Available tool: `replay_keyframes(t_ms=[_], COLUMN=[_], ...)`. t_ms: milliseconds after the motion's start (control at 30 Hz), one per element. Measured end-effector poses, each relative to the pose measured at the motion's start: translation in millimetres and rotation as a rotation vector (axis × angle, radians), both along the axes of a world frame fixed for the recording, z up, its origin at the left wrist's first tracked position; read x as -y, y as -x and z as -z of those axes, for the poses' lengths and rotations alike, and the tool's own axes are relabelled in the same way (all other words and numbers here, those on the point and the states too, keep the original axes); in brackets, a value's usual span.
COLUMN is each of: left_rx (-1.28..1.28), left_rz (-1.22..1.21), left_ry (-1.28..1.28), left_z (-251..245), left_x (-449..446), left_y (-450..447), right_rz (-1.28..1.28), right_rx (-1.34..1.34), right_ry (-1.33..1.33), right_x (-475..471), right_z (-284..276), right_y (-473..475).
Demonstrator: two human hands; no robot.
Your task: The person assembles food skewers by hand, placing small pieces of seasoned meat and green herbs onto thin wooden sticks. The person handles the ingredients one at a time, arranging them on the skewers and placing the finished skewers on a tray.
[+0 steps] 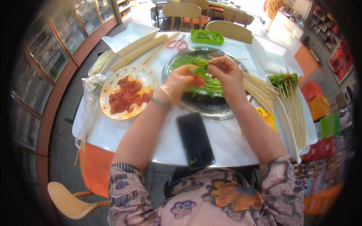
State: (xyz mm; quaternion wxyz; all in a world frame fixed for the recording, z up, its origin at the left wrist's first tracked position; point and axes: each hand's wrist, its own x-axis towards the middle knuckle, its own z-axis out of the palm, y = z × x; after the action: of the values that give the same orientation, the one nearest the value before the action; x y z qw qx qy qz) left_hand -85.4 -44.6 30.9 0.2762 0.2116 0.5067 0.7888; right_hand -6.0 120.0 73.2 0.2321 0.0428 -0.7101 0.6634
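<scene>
Above a round steel tray (167, 66), my left hand (175, 84) wears a clear plastic glove and holds leafy green herbs (199, 62) with a slice of red meat (198, 82). My right hand (230, 79) pinches the herbs' other end between thumb and fingers. More green stems (212, 84) lie in the tray below, partly hidden by my hands. To the left, a patterned plate (107, 84) bears raw, seasoned meat slices (127, 96). A dark phone (195, 138) rests on the white table in front of me.
Bamboo skewers (258, 87) fan over the tray's right side. Loaded skewers (294, 110) lie in a white tray at right. Around the table are red-handled scissors (177, 45), a green tub (207, 43), a white bin (127, 36), a plastic bag (90, 96) and a yellow cloth (267, 117).
</scene>
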Motion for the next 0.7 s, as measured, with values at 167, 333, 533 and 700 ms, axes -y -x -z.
replay_keyframes(t_ms=[167, 333, 533, 700], left_rx=[-0.039, -0.145, -0.014, 0.01], left_rz=[0.03, -0.026, -0.023, -0.071], left_ry=[-0.066, 0.044, -0.077, -0.098], left_z=[4.5, 4.7, 3.9, 10.3], left_x=[3.3, 2.6, 5.6, 1.7], left_y=[2.0, 5.9, 6.7, 5.6], right_rz=[0.02, 0.109, 0.144, 0.155], right_rx=[-0.055, -0.179, -0.2, -0.29], right_ry=[-0.25, -0.528, -0.629, -0.72], right_x=[10.5, 9.7, 6.0, 2.8], right_z=[7.7, 12.1, 10.0, 15.7], right_y=[13.8, 18.3, 19.4, 17.8])
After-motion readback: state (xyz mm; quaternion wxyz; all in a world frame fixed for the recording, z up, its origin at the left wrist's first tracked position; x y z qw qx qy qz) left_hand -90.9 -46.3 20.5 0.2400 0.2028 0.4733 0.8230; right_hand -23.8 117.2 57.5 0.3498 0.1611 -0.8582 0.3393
